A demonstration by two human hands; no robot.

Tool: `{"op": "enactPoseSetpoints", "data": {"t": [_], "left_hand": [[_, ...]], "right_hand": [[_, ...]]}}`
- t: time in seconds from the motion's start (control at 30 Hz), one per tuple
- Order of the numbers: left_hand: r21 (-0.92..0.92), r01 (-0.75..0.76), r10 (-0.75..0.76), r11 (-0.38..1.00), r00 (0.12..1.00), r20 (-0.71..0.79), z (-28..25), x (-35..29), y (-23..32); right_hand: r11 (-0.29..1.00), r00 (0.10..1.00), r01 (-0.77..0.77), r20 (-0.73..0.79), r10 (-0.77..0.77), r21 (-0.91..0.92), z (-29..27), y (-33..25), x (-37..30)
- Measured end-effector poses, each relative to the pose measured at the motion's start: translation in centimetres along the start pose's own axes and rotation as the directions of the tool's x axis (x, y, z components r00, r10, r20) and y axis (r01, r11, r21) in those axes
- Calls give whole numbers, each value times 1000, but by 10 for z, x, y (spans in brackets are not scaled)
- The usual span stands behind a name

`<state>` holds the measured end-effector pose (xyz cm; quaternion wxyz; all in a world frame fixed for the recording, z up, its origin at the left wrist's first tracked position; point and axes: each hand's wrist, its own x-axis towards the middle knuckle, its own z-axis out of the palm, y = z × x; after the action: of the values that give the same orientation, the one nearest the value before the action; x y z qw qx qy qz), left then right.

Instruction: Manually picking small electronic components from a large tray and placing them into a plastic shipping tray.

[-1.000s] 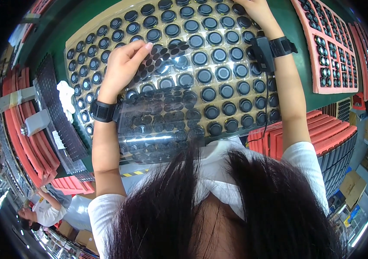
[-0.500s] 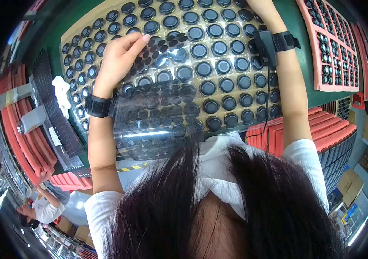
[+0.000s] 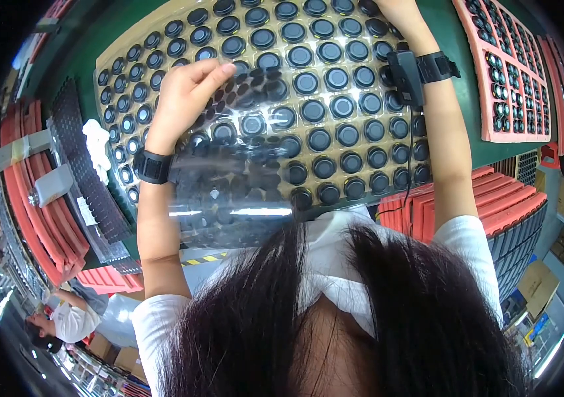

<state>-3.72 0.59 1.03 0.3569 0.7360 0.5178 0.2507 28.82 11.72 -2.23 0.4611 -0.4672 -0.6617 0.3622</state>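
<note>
My left hand (image 3: 186, 96) pinches the upper edge of a clear plastic sheet (image 3: 235, 212) dotted with dark round stickers between thumb and fingers. The sheet curls down from it toward my body. Beneath lies a tan board (image 3: 106, 56) carrying rows of round black parts (image 3: 341, 106), each with a raised disc in its middle. The sheet covers some of those at the near left. My right hand (image 3: 397, 10) is over the far right part of the board, and its fingers are mostly cut off by the upper edge of the picture.
On the green table (image 3: 470, 112), a pink foam tray (image 3: 520, 126) of small round parts lies at the right. Red trays (image 3: 487, 198) are stacked near my right arm. A white crumpled cloth (image 3: 96, 149) and a black ridged tray (image 3: 80, 159) are at the left. Another person (image 3: 77, 324) works at the lower left.
The sheet has shifted to the left and its lower part is blurred, uncovering more black parts near its right edge. My left hand has moved slightly nearer to me; my right has hardly moved.
</note>
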Motion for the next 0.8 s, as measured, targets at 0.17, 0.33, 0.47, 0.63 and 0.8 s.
{"op": "enactPoseSetpoints", "data": {"t": [0.17, 0.33, 0.47, 0.63, 0.8], "left_hand": [[-128, -46, 55, 991, 996, 67, 4, 1, 0], [-32, -11, 13, 999, 998, 67, 0, -3, -6], [47, 29, -31, 998, 998, 57, 1, 0, 4], [-99, 34, -25, 995, 996, 90, 0, 0, 2], [-119, 53, -48, 991, 998, 41, 2, -1, 0]], "right_hand": [[998, 999, 49, -24, -48, 31, 2, -12, -2], [946, 959, 279, 8, -282, -166, 43, -90, -21], [815, 804, 578, 195, -562, -37, 93, -95, -41], [944, 849, 329, 449, -277, -38, 121, -90, -66], [968, 848, 236, 468, -248, 86, 111, -94, -66]]}}
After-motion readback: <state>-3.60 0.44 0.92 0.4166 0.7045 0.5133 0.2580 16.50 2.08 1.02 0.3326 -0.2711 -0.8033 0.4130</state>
